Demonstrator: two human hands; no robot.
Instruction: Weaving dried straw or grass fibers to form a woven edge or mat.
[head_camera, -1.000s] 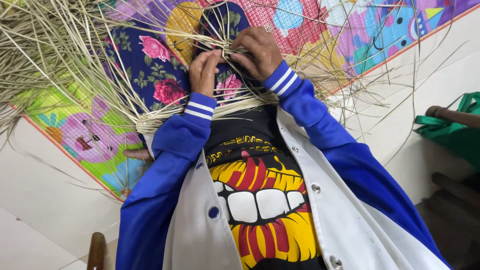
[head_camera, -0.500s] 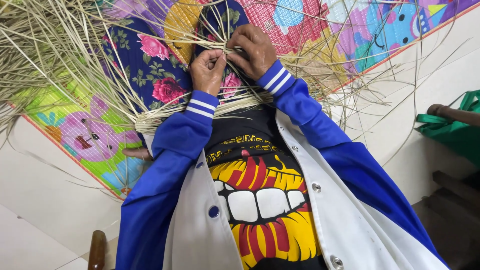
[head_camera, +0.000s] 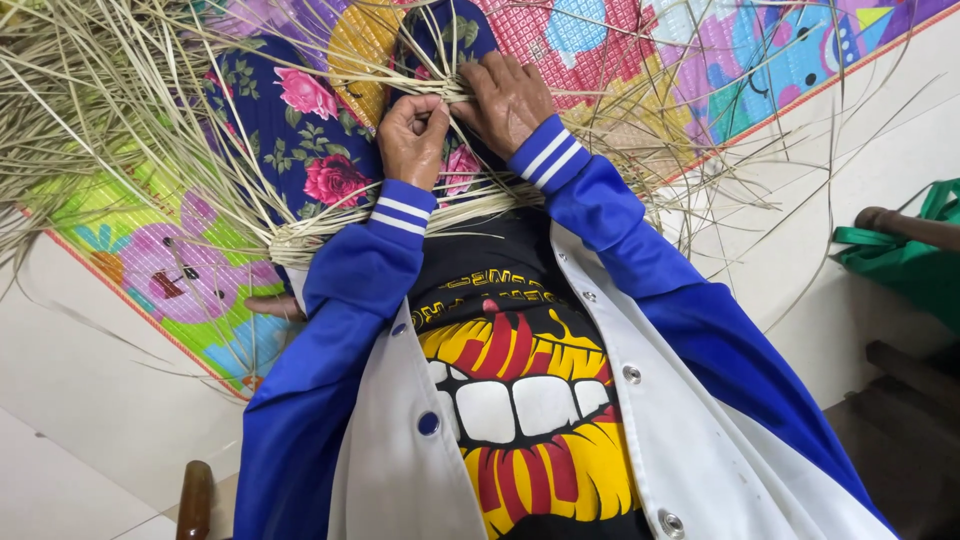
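Both our hands shifted slightly left. Left hand, right hand pinch straw strands, lying left-right; colourful mat, white floor.

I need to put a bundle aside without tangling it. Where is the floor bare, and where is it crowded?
Bare white floor lies left of the blue sleeve, below the play mat's edge. Another bare strip runs between the mat and the green bag, crossed by a few stray straws. Around the left hand and right hand, straw strips crowd the mat.
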